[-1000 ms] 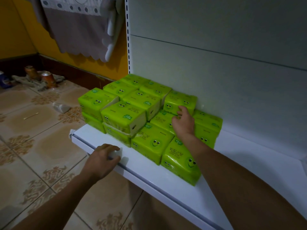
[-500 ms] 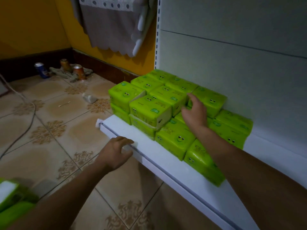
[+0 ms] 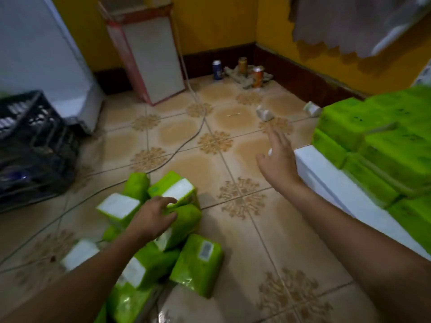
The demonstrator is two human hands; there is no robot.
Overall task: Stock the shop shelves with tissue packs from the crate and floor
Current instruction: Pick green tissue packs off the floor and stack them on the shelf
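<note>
Left grip (image 3: 151,217) spread, touching tilted tissue pack (image 3: 189,217), long axis toward shelf (image 3: 326,178), right grip (image 3: 277,157) apart, empty, midair.

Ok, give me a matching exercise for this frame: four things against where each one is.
Things:
1 left hand
2 right hand
3 crate
4 cans

Places:
A in the far corner
B on the piled tissue packs
C at the far left of the view
D in the air beside the shelf

Pairs: 1-B, 2-D, 3-C, 4-A

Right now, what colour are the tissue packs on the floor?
The packs are bright green with white ends; head view.
</note>
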